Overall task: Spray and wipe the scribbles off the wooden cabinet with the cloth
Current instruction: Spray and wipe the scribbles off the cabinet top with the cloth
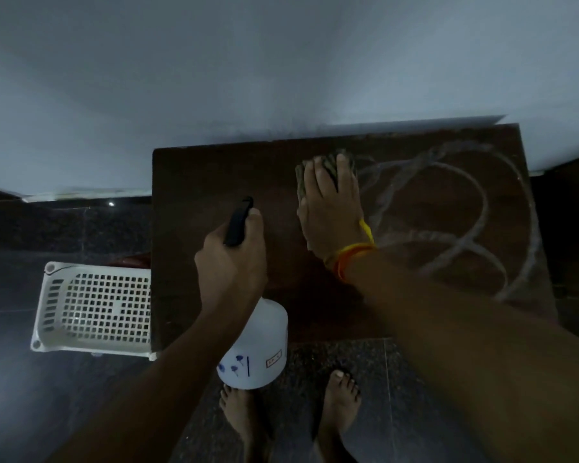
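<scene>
The dark wooden cabinet (214,182) top fills the middle of the view, with looping white chalk scribbles (462,208) across its right half. My right hand (331,212) lies flat on a grey-green cloth (328,165), pressing it against the cabinet at the left end of the scribbles. My left hand (231,262) grips a white spray bottle (258,349) by its black trigger head (238,222), held above the cabinet's front edge, nozzle pointing away from me. The left half of the cabinet top shows no marks.
A white perforated plastic basket (94,309) stands on the dark floor just left of the cabinet. A pale wall (248,78) runs behind the cabinet. My bare feet (291,416) stand on the speckled floor at the cabinet's front.
</scene>
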Action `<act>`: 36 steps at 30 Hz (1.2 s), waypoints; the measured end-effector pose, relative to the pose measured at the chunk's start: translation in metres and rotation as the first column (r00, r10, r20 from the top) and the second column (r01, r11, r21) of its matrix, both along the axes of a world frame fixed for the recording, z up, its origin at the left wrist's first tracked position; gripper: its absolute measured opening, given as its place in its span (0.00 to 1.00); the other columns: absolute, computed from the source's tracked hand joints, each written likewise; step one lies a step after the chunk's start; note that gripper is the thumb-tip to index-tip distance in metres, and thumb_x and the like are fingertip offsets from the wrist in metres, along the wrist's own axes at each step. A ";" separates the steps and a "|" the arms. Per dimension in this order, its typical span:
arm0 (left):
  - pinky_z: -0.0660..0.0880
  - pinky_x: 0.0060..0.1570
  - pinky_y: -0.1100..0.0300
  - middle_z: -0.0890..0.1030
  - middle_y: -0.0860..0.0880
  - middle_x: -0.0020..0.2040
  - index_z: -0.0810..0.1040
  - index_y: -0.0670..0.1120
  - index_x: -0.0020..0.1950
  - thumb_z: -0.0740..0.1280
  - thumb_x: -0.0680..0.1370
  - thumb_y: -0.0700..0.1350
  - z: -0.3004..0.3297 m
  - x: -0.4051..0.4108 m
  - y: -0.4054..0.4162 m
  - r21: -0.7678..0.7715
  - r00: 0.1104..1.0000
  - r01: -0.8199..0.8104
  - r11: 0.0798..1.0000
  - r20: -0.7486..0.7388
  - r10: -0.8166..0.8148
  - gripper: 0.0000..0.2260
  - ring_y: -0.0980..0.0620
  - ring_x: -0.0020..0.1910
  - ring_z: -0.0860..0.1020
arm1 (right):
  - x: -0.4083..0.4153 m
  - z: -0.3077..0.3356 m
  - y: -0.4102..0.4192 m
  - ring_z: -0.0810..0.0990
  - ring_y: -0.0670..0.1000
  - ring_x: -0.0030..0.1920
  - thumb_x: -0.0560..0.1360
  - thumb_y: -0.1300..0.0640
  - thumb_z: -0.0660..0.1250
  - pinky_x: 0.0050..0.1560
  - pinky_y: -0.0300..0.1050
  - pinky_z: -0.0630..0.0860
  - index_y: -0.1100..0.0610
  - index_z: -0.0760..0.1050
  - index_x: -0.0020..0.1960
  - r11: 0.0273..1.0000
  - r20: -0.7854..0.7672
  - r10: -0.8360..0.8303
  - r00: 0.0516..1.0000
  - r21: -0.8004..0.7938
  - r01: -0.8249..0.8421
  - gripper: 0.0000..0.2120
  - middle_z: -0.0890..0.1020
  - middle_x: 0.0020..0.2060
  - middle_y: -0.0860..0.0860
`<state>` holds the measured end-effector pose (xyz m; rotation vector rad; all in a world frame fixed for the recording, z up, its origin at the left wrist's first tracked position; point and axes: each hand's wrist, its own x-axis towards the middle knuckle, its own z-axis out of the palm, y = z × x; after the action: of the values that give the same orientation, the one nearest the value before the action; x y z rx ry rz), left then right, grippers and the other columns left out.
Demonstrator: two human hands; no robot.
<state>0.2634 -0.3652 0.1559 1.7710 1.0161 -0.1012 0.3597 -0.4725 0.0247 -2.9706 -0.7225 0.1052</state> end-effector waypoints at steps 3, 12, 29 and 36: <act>0.78 0.32 0.54 0.79 0.46 0.34 0.74 0.50 0.38 0.61 0.81 0.54 0.004 -0.007 -0.003 0.008 1.000 -0.006 1.000 0.009 0.006 0.15 0.49 0.29 0.78 | -0.053 0.003 -0.019 0.52 0.65 0.76 0.79 0.52 0.53 0.74 0.63 0.54 0.61 0.56 0.77 1.000 -0.050 0.003 0.999 0.030 -0.001 0.29 0.62 0.74 0.58; 0.75 0.24 0.63 0.80 0.46 0.35 0.74 0.52 0.39 0.61 0.81 0.55 0.000 -0.052 -0.015 0.016 1.000 -0.012 1.000 0.001 0.012 0.14 0.55 0.26 0.77 | -0.045 0.002 -0.017 0.60 0.65 0.74 0.77 0.51 0.55 0.72 0.62 0.61 0.61 0.64 0.74 0.999 -0.002 0.029 1.000 0.026 -0.029 0.28 0.70 0.71 0.57; 0.81 0.42 0.42 0.83 0.42 0.38 0.76 0.49 0.37 0.61 0.80 0.57 0.017 -0.112 -0.021 0.040 1.000 0.008 0.999 0.007 -0.008 0.17 0.41 0.38 0.82 | -0.130 0.006 -0.032 0.60 0.66 0.74 0.77 0.53 0.60 0.71 0.64 0.63 0.61 0.62 0.75 1.000 -0.045 0.025 0.999 0.008 -0.025 0.28 0.69 0.71 0.57; 0.80 0.41 0.42 0.82 0.41 0.37 0.77 0.47 0.37 0.61 0.80 0.57 0.026 -0.132 -0.019 0.067 0.999 0.034 0.997 0.015 -0.035 0.19 0.40 0.34 0.81 | -0.184 0.001 -0.045 0.53 0.66 0.76 0.81 0.52 0.52 0.73 0.65 0.57 0.61 0.56 0.77 1.000 -0.152 -0.002 0.988 -0.015 0.000 0.27 0.62 0.75 0.58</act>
<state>0.1312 -0.3846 0.1818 1.8475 0.9874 -0.0751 0.1757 -0.5172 0.0256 -2.9361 -0.7035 0.3351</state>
